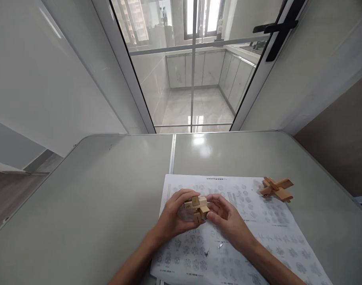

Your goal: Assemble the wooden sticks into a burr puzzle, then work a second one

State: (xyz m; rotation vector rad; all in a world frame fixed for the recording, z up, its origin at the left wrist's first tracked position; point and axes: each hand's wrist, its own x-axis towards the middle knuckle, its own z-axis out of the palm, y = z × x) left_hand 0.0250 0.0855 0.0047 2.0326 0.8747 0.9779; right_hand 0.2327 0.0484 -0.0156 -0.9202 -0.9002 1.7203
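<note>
Between my two hands is a small wooden interlocking puzzle (200, 208) made of several notched light-wood pieces, some with dark marks on them. My left hand (177, 213) is closed around its left side, thumb below and fingers above. On its right side, my right hand (225, 213) has the thumb and fingertips against the pieces. Both hands are over a large printed sheet (237, 253) covered with small diagrams. How the pieces lock inside is hidden by the fingers.
A second, darker wooden puzzle (277, 189) shaped like crossed bars sits at the sheet's upper right corner. The grey folding table (109, 198) has a metal seam (172, 154) down its middle. Beyond its far edge stands a glass door (192, 79) with a black handle (275, 27).
</note>
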